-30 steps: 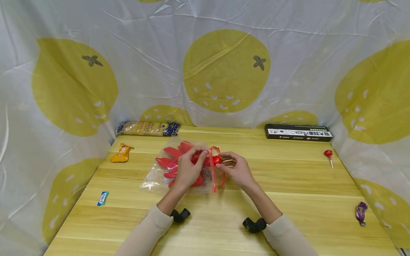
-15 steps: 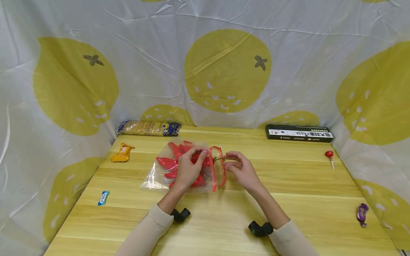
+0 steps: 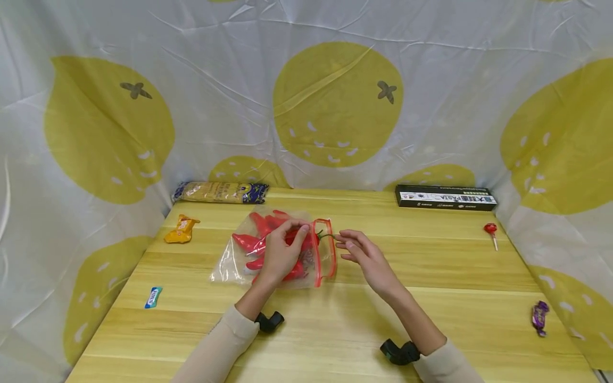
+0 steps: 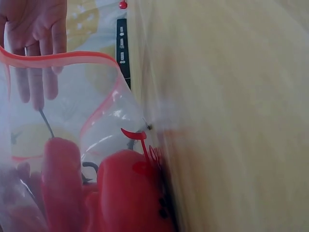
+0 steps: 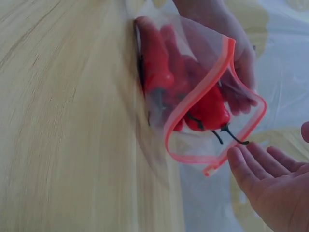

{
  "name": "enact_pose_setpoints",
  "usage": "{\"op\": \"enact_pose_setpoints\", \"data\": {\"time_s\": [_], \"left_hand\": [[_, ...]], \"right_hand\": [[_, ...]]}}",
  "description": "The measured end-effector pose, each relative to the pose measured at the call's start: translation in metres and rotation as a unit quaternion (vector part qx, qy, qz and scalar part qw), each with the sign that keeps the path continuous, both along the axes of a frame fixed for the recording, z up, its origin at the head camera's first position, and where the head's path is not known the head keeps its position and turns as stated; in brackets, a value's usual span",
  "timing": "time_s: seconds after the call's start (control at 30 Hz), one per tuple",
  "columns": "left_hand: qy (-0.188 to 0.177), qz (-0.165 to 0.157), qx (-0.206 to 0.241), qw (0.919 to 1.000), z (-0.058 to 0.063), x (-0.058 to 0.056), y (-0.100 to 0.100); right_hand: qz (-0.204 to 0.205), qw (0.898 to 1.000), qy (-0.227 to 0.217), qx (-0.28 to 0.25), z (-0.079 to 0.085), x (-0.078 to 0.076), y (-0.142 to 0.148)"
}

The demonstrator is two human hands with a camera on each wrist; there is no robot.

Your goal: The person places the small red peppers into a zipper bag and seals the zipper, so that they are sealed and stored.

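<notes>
A clear zip bag [image 3: 229, 268] with a red-edged mouth lies on the table, several red chili peppers [image 3: 246, 243] inside. My left hand [image 3: 281, 254] pinches the bag's upper side just behind the mouth, which gapes to the right. One chili pepper [image 5: 215, 108] lies at the mouth, and its dark green stem [image 5: 235, 135] sticks out. Just outside the opening, my right hand [image 3: 371, 260] has its fingers extended. Its fingertips [image 5: 235, 152] are at the stem's end; whether they touch it I cannot tell. In the left wrist view, part of the right hand [image 4: 35, 77] shows through the plastic.
A pasta packet [image 3: 220, 192] lies at the back left, a black pasta box [image 3: 446, 198] at the back right. Wrapped candies in orange [image 3: 182, 229], blue [image 3: 153, 297] and purple [image 3: 539, 318] and a red lollipop [image 3: 490, 229] lie near the sides. Patterned cloth [image 3: 230, 96] encloses the table.
The chili pepper at the mouth has gone further left into the bag, leaving its stem outside. My right hand has let go of it and drawn back right; the left hand keeps its grip.
</notes>
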State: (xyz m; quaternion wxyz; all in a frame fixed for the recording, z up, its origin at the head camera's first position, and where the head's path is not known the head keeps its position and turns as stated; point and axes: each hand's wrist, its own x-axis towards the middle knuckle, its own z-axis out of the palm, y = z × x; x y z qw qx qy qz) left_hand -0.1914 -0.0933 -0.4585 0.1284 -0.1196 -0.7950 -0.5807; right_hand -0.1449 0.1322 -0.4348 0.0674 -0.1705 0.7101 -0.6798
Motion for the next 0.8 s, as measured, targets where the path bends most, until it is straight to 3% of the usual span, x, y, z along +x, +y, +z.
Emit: {"op": "enact_pose_setpoints", "data": {"time_s": [0.2,0.47,0.57,0.63,0.7,0.8], "left_hand": [[0.013,0.006,-0.006,0.9999,0.003,0.002,0.001],[0.024,-0.003,0.023,0.9994,0.007,0.005,0.003],[0.021,-0.006,0.029,0.9993,0.006,0.005,0.004],[0.019,-0.005,0.025,0.9995,0.007,0.005,0.004],[0.018,-0.002,0.020,0.9996,0.007,0.005,0.003],[0.018,-0.001,0.020,0.9996,0.008,0.005,0.002]], "right_hand": [[0.018,1.000,0.002,-0.008,-0.001,-0.002,-0.015],[0.050,0.997,-0.048,-0.033,-0.005,-0.007,-0.034],[0.021,0.998,-0.053,-0.039,-0.009,-0.010,-0.031],[-0.021,0.998,-0.046,-0.025,-0.011,-0.012,-0.025],[-0.070,0.997,-0.041,0.012,-0.015,-0.014,-0.019],[-0.126,0.986,-0.050,0.102,-0.022,-0.016,-0.011]]}}
